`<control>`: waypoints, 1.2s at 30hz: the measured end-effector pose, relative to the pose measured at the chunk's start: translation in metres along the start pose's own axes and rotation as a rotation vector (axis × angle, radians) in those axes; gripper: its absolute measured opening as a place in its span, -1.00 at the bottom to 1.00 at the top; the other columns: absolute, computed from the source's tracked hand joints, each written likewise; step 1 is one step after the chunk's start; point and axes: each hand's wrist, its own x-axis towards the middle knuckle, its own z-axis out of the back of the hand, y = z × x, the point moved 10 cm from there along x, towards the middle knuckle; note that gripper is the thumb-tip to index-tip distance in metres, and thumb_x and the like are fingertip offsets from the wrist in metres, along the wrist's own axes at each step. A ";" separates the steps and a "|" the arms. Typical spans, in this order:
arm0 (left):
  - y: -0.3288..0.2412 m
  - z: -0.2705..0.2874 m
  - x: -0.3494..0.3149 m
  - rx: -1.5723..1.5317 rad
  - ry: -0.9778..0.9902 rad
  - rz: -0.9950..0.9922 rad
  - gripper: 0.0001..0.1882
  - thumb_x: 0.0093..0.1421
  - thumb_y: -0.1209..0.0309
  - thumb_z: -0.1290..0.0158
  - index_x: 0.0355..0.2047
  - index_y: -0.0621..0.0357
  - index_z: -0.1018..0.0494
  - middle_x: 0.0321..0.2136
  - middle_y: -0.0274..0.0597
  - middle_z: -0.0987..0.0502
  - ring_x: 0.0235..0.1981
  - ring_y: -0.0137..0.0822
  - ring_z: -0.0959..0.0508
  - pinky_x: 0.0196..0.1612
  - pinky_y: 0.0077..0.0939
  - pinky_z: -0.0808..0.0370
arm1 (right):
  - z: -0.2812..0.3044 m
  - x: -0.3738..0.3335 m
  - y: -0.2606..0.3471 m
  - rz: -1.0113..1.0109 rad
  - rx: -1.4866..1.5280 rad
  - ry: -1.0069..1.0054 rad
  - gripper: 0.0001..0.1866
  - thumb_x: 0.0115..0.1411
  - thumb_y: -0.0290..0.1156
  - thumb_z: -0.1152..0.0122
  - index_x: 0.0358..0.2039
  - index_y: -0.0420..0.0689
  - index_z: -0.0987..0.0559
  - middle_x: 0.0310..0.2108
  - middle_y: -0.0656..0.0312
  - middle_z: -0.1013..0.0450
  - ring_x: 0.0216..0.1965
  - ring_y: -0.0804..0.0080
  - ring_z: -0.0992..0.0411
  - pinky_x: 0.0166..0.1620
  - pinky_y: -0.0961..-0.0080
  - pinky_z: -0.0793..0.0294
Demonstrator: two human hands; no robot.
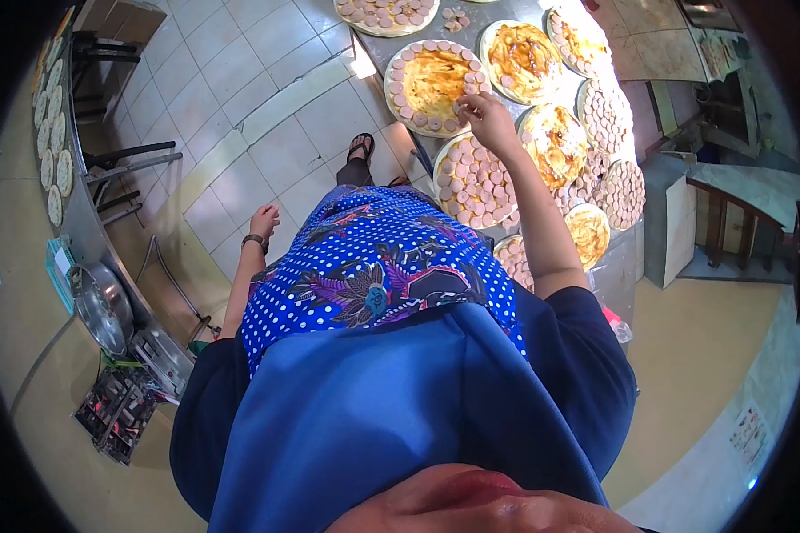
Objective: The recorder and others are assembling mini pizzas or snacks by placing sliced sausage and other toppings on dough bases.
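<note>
My right hand (487, 120) reaches over a round pizza base (436, 80) spread with orange-red sauce. Sausage slices form a ring around its rim, while its middle shows bare sauce. The fingers pinch together at the lower right part of that ring, on what looks like a sausage slice (463, 100). Just below lies a pizza covered all over with sausage slices (474, 182). To the right is a pizza with sauce only (522, 60). My left hand (262, 222), with a dark band at the wrist, hangs beside my body, fingers loosely bent and nothing visible in them.
Several more pizzas, some sauced, some covered with slices (605, 115), crowd the metal table (627, 258). A few loose slices (455, 18) lie near its far edge. At left, a counter holds plain rounds (65, 173) and a metal bowl (102, 302); stool legs (133, 164) jut out below.
</note>
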 end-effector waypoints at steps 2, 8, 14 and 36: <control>0.010 0.001 -0.001 0.023 0.009 0.023 -0.61 0.08 0.07 -0.03 -0.16 0.01 -0.39 -0.33 -0.34 -0.47 -0.41 -0.45 -0.47 -0.53 -0.54 -0.29 | -0.017 0.006 -0.012 -0.092 0.150 0.063 -0.83 0.02 -0.43 -0.14 -0.33 -0.13 -0.54 -0.39 0.15 -0.47 -0.35 0.33 -0.45 -0.25 0.44 -0.42; 0.025 -0.001 0.002 0.035 0.036 0.062 -0.58 0.09 0.07 0.00 -0.10 0.01 -0.36 -0.26 -0.31 -0.46 -0.35 -0.41 -0.47 -0.41 -0.41 -0.31 | -0.035 0.013 -0.006 -0.220 0.364 0.164 -0.81 -0.01 -0.43 -0.20 -0.39 -0.27 -0.51 -0.50 0.14 -0.49 -0.47 0.44 -0.46 -0.32 0.54 -0.42; 0.013 -0.002 0.002 -0.016 0.011 0.018 -0.58 0.09 0.08 0.00 -0.10 0.01 -0.35 -0.24 -0.31 -0.46 -0.34 -0.41 -0.47 -0.41 -0.43 -0.31 | -0.032 0.015 -0.025 -0.213 0.299 0.153 -0.85 -0.01 -0.44 -0.19 -0.44 -0.25 -0.51 -0.55 0.16 -0.47 -0.51 0.46 -0.46 -0.37 0.53 -0.41; 0.000 -0.017 0.022 0.041 0.090 -0.018 -0.60 0.07 0.06 -0.02 -0.15 0.00 -0.38 -0.32 -0.35 -0.47 -0.40 -0.45 -0.48 -0.46 -0.48 -0.31 | -0.002 0.007 0.017 0.026 -0.038 -0.267 -0.86 -0.12 -0.45 -0.24 -0.47 -0.13 -0.56 -0.44 0.15 -0.37 -0.38 0.24 -0.41 -0.30 0.41 -0.40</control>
